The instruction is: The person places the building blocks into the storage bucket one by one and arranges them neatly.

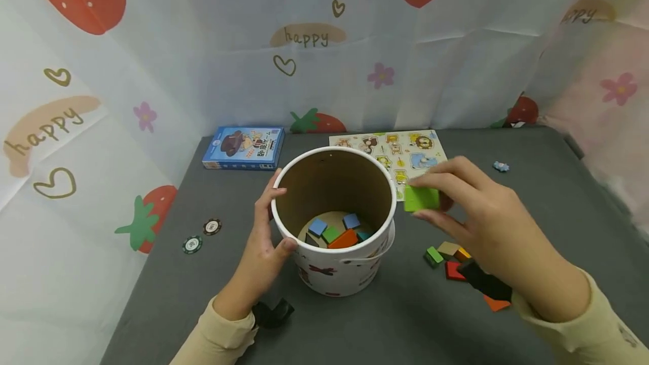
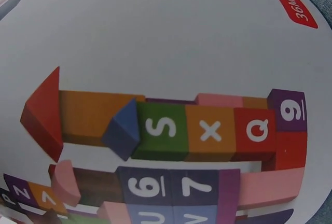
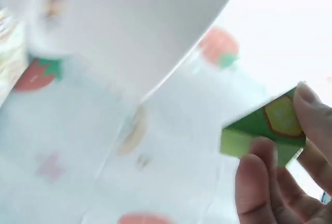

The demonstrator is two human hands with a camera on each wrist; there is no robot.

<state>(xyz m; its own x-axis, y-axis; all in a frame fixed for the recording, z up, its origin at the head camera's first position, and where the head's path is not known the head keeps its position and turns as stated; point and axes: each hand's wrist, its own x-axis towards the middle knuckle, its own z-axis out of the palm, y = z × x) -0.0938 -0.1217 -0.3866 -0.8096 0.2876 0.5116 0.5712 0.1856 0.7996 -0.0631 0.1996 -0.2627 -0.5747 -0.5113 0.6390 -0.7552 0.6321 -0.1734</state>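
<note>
A white bucket (image 1: 338, 281) with a thin handle stands upright at the middle of the table. My left hand (image 1: 263, 244) grips its left rim, with fingertips over the edge and the thumb at the near side. In the left wrist view the bucket's printed wall (image 2: 155, 42) fills the frame, and that hand is hardly seen. Right of the bucket, about rim height, my right hand (image 1: 481, 207) pinches a green triangular block (image 1: 422, 199). The right wrist view shows a yellow patch on this green block (image 3: 264, 125). Several coloured blocks (image 1: 343, 239) lie at the bucket's bottom.
More small blocks (image 1: 455, 271) lie on the table under my right hand. Behind the bucket are a blue box (image 1: 244, 148) and an animal puzzle board (image 1: 416, 154). Two poker chips (image 1: 192, 245) lie at left, a small blue piece (image 1: 501, 167) at far right.
</note>
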